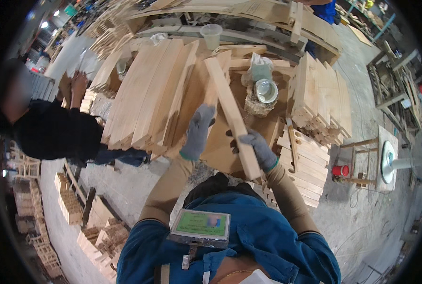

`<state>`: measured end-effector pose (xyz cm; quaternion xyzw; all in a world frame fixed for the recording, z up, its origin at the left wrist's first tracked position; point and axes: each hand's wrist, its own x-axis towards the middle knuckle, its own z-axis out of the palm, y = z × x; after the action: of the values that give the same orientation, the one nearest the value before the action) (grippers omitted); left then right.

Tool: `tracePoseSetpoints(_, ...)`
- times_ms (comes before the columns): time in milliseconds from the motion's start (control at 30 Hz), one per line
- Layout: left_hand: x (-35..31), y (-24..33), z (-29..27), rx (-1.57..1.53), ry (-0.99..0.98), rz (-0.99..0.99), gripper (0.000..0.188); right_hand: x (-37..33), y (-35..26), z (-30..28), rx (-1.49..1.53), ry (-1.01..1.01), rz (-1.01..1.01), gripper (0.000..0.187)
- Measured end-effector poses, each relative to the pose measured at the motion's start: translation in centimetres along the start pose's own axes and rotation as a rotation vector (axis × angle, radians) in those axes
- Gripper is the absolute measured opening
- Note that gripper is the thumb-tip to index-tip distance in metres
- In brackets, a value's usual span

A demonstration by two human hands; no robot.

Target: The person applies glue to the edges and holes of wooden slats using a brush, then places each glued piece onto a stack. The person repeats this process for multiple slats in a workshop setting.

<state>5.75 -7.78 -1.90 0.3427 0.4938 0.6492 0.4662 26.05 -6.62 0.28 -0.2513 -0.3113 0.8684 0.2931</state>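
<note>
Both my hands wear grey gloves. My right hand is wrapped round the lower part of a pale wooden bar, which slants up and away to the left above the bench. My left hand closes at the near end of a second wooden piece, which is smeared by motion; the grip itself is partly hidden. Left of that hand, long planks lie side by side in a stack. Beyond the held bar, an open can with a whitish coating rests in a crusted holder.
Stacked wooden pieces stand at the bench's right, with a brush-like stick on a lower pile. A translucent cup is at the back. A co-worker in dark clothes stands at left. A red bucket is right.
</note>
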Motion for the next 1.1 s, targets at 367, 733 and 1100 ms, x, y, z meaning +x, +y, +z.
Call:
tracePoseSetpoints(367,14.8,3.8,9.6,-0.101,-0.548,-0.508,0.045,-3.5,-1.5,-4.3,-0.293,0.629,-0.753,0.038)
tracePoseSetpoints(733,20.7,-2.2,13.5,0.077,-0.633,-0.627,0.046,2.7,-0.3,-9.1,0.212,0.953,-0.982,0.007)
tracePoseSetpoints(1100,16.7,-3.9,12.8,0.136,-0.439,-0.373,0.033,4.6,1.5,-6.1,0.047,1.083,-0.878,0.012)
